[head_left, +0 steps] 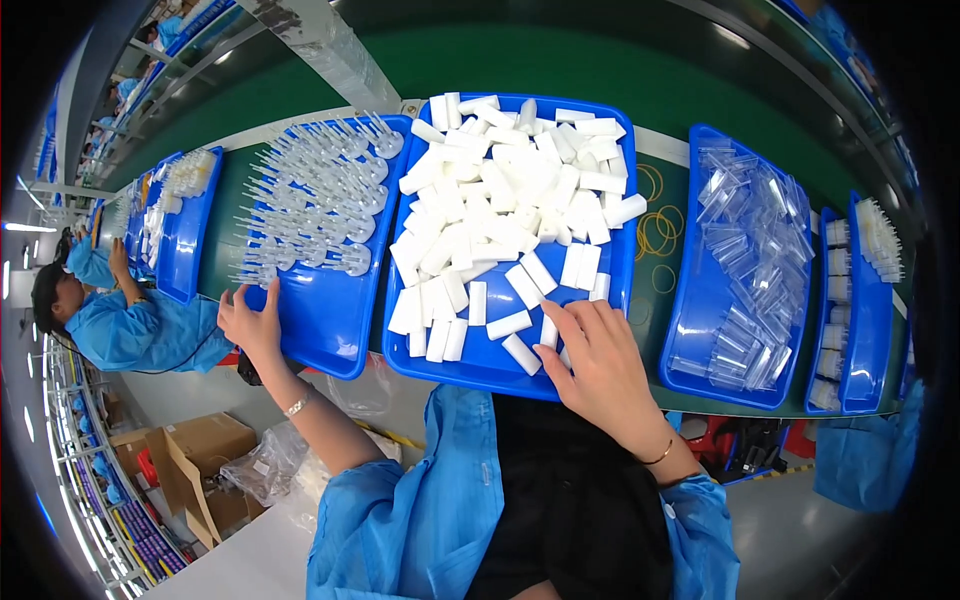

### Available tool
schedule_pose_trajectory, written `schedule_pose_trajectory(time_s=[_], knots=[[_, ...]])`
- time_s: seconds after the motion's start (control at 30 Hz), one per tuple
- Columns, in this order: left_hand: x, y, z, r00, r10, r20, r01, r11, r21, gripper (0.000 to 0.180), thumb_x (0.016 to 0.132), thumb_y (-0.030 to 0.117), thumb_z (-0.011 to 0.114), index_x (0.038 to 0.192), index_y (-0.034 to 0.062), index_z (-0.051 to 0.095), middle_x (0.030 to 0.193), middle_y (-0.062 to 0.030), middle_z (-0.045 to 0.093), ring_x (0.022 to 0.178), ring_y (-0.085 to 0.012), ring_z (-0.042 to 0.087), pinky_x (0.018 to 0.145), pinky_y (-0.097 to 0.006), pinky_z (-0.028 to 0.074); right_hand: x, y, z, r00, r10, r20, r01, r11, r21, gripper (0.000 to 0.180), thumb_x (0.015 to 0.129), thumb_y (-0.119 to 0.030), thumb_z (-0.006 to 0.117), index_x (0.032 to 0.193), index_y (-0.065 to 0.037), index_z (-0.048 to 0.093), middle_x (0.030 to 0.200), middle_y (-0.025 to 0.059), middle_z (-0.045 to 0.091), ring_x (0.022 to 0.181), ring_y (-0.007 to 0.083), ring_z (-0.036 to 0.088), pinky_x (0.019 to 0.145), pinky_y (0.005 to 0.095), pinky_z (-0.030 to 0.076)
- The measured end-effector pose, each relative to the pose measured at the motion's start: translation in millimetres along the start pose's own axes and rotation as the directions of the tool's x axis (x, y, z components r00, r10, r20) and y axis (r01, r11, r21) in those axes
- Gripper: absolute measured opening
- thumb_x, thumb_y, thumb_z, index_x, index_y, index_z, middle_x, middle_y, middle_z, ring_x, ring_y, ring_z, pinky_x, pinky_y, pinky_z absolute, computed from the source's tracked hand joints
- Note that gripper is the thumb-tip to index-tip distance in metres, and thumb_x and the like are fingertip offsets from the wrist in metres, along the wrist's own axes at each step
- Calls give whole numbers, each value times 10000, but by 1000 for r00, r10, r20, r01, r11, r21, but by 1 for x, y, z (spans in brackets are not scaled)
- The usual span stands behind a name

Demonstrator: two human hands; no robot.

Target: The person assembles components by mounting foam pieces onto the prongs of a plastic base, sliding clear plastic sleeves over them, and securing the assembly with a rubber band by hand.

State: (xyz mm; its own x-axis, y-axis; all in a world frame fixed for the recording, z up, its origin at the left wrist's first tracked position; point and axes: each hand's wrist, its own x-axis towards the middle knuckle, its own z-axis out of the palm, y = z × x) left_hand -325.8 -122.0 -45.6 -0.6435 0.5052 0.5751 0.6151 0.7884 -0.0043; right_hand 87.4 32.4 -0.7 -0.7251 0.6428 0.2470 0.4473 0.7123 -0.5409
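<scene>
Right hand (600,365) spread loose, fingertips on white caps (520,325) in middle blue tray (620,260); left hand (250,322) relaxed at clear droppers (310,215) in neighbouring tray (325,325). Risk: careless sweep nudging caps over near rim onto floor.

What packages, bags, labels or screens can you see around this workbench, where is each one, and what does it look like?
Cardboard boxes: on the floor at lower left, brown, flaps open.
Clear plastic bags: beside the boxes, crumpled, see-through.
Small clear sleeves: heaped in the blue tray to the right of the right hand, transparent, flat.
No labels or screens can be made out.
</scene>
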Motion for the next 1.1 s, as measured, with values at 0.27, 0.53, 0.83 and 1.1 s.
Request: schedule_pose_trajectory(time_s=[0.27,0.53,0.83,1.1], knots=[[13,-6,15,974,0,228,26,993,-115,557,674,488,702,1009,48,636,1231,-178,492,1178,-340,404,937,-448,350,-2,4,9,996,60,-64,-63,997,-42,255,677,-124,687,826,-8,515,849,114,484,830,280,453,697,367,354],[-13,36,-77,948,-281,147,294,605,-740,372,737,97,707,1077,-6,598,997,-94,633,804,-141,600,736,-246,467,-1,14,13,986,-23,-167,19,999,-28,178,650,-31,622,784,0,509,740,105,490,749,255,462,655,343,378],[-70,155,-127,685,462,563,683,-138,-717,612,509,25,775,1061,-45,521,868,-134,619,775,-224,629,703,-291,504,-13,16,-6,970,106,-218,-6,909,417,149,758,-23,607,892,-7,546,784,113,550,693,237,534,649,297,422],[-103,208,-117,414,806,423,856,-187,-482,544,620,-10,762,1103,-23,513,1080,-138,556,885,-244,614,793,-337,497,-44,30,-32,918,394,43,-157,262,952,174,923,-90,455,1029,5,555,923,39,551,770,67,498,689,202,407]])
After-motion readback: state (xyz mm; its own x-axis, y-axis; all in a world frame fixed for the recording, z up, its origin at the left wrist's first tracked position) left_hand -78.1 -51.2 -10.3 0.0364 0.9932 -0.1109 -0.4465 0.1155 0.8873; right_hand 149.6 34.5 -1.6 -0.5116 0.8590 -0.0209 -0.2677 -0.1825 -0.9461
